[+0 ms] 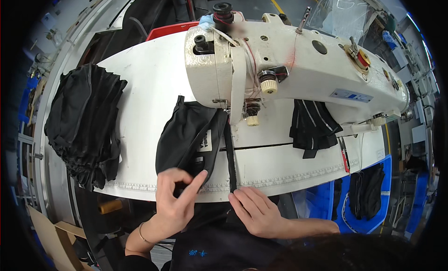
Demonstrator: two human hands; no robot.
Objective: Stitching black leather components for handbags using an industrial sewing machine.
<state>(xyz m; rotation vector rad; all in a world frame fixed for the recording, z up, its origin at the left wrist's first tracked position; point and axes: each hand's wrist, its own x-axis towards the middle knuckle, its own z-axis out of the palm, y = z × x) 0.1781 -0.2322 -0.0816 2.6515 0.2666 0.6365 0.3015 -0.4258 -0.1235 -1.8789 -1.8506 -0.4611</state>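
Note:
A black garment piece (186, 131) with a white label lies on the white sewing table (149, 84), running under the needle of a cream sewing machine (289, 66). A black zipper strip (230, 154) hangs from the presser foot toward the front edge. My left hand (176, 201) pinches the near edge of the black fabric with thumb and forefinger. My right hand (254, 210) lies flat at the table's front edge, fingertips pressing the lower end of the zipper strip.
A pile of black garment pieces (84, 126) sits at the table's left end. A bundle of black strips with white lines (312, 126) lies under the machine arm. Blue bins (364, 196) with dark fabric stand at the lower right; a red bin (168, 31) sits behind.

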